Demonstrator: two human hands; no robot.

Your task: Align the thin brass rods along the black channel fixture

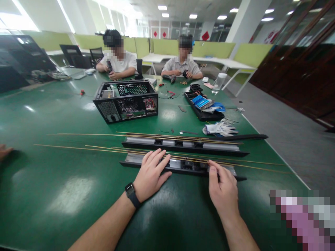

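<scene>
My left hand (151, 177), with a dark watch on its wrist, lies with fingers spread across the nearer long black channel (134, 159). Thin brass-coloured rods (78, 147) run along this channel and stick out past both its ends; the left fingertips rest over them. Farther right, the thumb and forefinger of my right hand (222, 184) are pinched together at the rods, seemingly on one of them. Small black parts sit inside the channel, partly hidden by my hands. Parallel to it and just behind lies a second black channel (142, 141), with more rods on top.
An open black computer case (125, 103) stands beyond the channels on the green table (65, 164). To the right are a black tray (209, 116) and white gloves (220, 129). Two people sit across the table. Another person's hand (4, 151) shows at the left edge.
</scene>
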